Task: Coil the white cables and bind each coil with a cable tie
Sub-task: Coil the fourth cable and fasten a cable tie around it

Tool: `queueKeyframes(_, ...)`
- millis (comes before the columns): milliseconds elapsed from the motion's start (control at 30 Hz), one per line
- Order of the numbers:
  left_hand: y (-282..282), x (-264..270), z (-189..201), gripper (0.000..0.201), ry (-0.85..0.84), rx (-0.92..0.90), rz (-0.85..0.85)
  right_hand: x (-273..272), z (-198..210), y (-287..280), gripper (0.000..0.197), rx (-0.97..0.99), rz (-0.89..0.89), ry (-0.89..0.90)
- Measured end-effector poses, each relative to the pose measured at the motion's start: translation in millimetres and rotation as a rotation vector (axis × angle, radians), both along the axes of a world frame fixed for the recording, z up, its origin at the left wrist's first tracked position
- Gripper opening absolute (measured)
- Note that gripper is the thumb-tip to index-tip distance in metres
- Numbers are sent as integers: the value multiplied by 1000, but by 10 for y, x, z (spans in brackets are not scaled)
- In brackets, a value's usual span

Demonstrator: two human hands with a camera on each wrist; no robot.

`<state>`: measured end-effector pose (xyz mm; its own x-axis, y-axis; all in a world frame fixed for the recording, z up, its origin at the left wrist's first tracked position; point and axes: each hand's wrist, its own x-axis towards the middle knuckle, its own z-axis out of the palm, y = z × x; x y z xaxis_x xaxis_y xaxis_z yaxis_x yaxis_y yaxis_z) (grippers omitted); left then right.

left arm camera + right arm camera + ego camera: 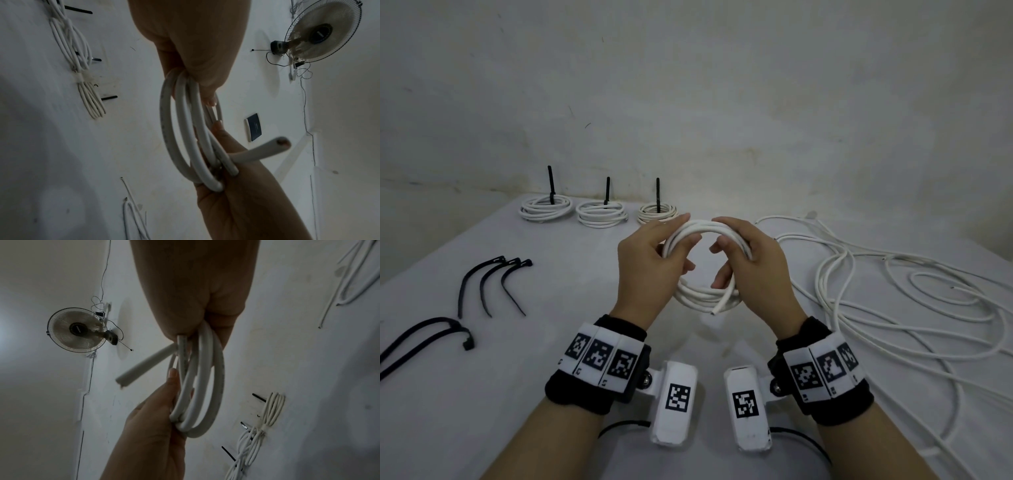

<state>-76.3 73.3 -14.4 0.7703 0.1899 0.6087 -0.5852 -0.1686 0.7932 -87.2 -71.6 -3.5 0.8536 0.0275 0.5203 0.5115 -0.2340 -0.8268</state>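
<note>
Head view: both hands raised at frame centre over the white surface (551, 394), holding one white cable coil (700, 263) between them. Left hand (647, 267) fingers curled round the coil's left side, right hand (753, 263) fingers wrapped round its right side; cut cable end (717, 310) sticks out at the coil's bottom. Three bound coils (599, 210) with upright black ties sit in a row at upper left of centre; loose black cable ties (493, 284) lie at left; uncoiled white cable (893, 301) sprawls at right. Left wrist view: left hand (193, 40) at top pinches the loops (185, 129), right hand (242, 203) grips them from below, cut end (281, 144) pointing right; wall fan (322, 30) upper right. Right wrist view: right hand (193, 288) at top clamps the loops (203, 386), left hand (152, 426) fingers curled round the lower part; fan (76, 332) at left.
</note>
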Motion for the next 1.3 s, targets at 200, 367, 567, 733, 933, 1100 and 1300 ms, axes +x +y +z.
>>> queueKeyframes(200,-64,-78,54,39,221,-115,-334,67,-14,-54,19,165,-71,-75)
queueKeyframes(367,-144,-75,35,22,415,-397,-544,84,-24,-74,19,200,32,-22)
queueKeyframes(567,-64,-24,67,23,416,-520,-522,74,6,-212,58,180,403,182)
queueKeyframes(733,-68,-4,65,24,395,-527,-508,100,-31,-212,43,152,378,132)
queueKeyframes(933,-96,-37,73,26,381,-504,-554,127,-83,-146,53,323,391,137)
queueKeyframes(1100,-54,-20,107,23,352,-505,-514,89,75,9,33,561,439,303)
queueKeyframes(1300,3,4,126,22,315,-537,-490,142,217,182,39,501,293,332)
